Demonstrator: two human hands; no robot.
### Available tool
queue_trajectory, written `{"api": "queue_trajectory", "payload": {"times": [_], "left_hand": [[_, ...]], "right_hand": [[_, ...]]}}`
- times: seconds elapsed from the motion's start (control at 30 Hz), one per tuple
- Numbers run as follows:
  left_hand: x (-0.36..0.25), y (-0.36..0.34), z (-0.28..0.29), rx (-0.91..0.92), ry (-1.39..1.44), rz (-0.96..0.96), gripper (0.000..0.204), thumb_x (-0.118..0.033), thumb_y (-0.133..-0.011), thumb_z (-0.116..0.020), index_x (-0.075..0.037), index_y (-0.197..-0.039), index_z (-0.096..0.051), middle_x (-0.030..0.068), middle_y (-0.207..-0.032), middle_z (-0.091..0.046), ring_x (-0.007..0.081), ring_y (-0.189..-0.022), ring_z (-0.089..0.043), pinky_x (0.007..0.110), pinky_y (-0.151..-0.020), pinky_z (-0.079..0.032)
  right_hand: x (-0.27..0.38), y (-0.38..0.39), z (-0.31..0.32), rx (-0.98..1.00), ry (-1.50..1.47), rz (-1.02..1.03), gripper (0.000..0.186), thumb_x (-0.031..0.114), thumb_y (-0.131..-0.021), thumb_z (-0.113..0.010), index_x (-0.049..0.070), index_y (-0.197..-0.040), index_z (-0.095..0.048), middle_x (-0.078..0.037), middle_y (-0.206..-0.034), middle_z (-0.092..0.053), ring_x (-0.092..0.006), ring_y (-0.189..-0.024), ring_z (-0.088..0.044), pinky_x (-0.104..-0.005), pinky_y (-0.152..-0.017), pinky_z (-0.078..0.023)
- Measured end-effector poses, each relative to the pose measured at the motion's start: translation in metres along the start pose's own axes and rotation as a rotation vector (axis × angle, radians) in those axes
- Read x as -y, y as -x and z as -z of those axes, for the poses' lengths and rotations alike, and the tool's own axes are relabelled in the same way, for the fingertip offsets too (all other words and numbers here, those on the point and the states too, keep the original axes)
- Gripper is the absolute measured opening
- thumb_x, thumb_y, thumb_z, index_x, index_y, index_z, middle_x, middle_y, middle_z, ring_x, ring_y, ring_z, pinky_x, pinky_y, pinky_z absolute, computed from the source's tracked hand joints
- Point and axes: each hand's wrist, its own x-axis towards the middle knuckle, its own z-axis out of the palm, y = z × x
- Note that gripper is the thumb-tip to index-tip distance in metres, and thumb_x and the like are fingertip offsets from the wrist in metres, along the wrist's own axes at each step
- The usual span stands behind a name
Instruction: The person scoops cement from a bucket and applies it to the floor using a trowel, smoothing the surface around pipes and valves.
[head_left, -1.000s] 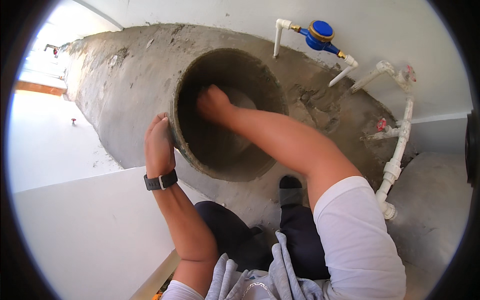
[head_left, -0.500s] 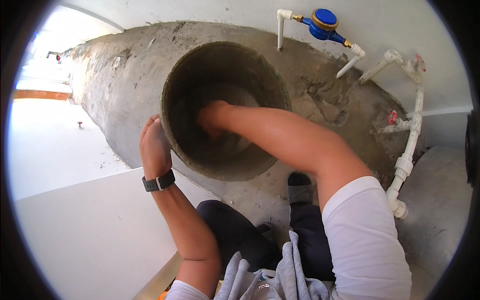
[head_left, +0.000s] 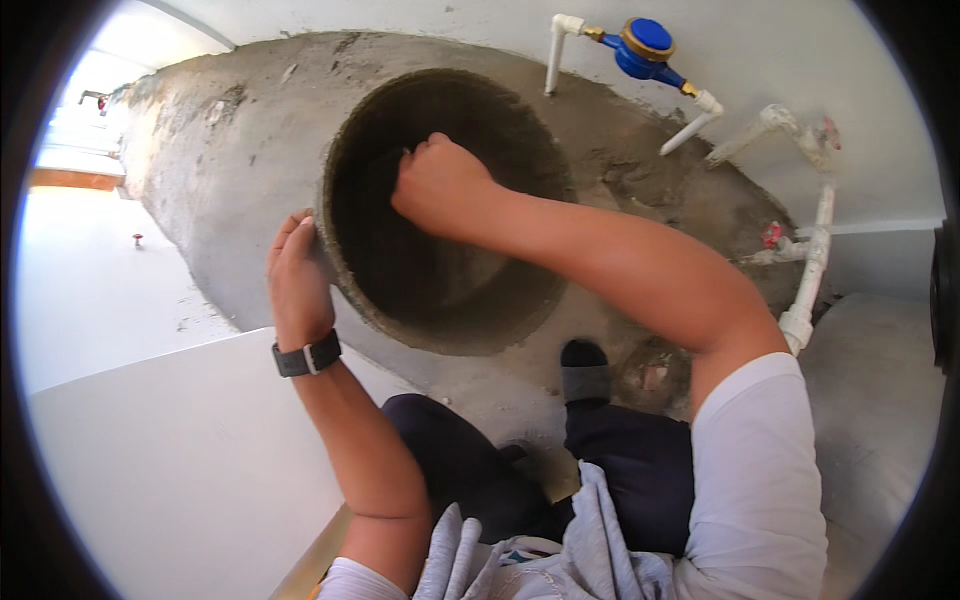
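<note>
A large round cement-grey tub or pipe section (head_left: pixel 515 130) stands in front of me with its mouth facing up. Its walls look coated in rough mortar, and the inside is dark. My right hand (head_left: pixel 438 190) is inside the mouth, near the left inner wall, its fingers curled into a fist. What it grips, if anything, is hidden by the hand and the shadow. Against the outer left side of the rim rests my left hand (head_left: pixel 300 275), fingers extended and nothing visible in it. A black watch (head_left: pixel 308 358) is on that wrist.
A blue water meter (head_left: pixel 648 48) on white pipes is by the far wall. White pipes (head_left: pixel 822 225) with red valve handles run down the right side. A white slab (head_left: pixel 180 430) lies at the left. My foot (head_left: pixel 585 370) is close to the round thing.
My right hand has risen from deeper inside toward the far left of the mouth, and the elbow has swung outward. My left hand stays at the rim; the view has shifted slightly.
</note>
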Motion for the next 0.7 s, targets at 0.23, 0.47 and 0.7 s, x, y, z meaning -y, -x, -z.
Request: {"api": "queue_trajectory", "payload": {"times": [0.23,0.47,0.7], "left_hand": [[-0.001,0.007,-0.005,0.048,-0.073,0.022,0.025,-0.018,-0.106,-0.052,-0.002,-0.111,-0.071,-0.0014,-0.086,-0.066,0.0069,-0.070,-0.055,0.022,-0.063,-0.042],[0.000,0.007,-0.004,0.140,0.043,0.105,0.025,-0.015,-0.109,-0.048,0.001,-0.115,-0.067,0.0031,-0.099,-0.071,0.0097,-0.086,-0.065,0.024,-0.078,-0.050],[-0.006,0.013,-0.014,0.164,-0.035,0.098,0.027,-0.019,-0.108,-0.052,0.002,-0.116,-0.067,0.0021,-0.099,-0.071,0.0090,-0.085,-0.065,0.024,-0.077,-0.050]], "right_hand": [[-0.002,-0.012,-0.051,0.237,0.051,-0.104,0.014,0.022,-0.085,-0.068,0.019,-0.079,-0.080,-0.002,-0.084,-0.076,-0.0213,-0.080,-0.073,-0.0407,-0.063,-0.049],[-0.009,-0.019,-0.061,0.535,-0.087,0.127,0.027,0.030,-0.089,-0.072,0.014,-0.109,-0.080,-0.009,-0.107,-0.078,-0.0282,-0.103,-0.075,-0.0456,-0.088,-0.060],[-0.021,-0.011,-0.043,0.725,-0.306,0.193,0.048,0.038,-0.077,-0.079,0.003,-0.111,-0.077,-0.017,-0.109,-0.076,-0.0345,-0.104,-0.074,-0.0469,-0.091,-0.059]]}}
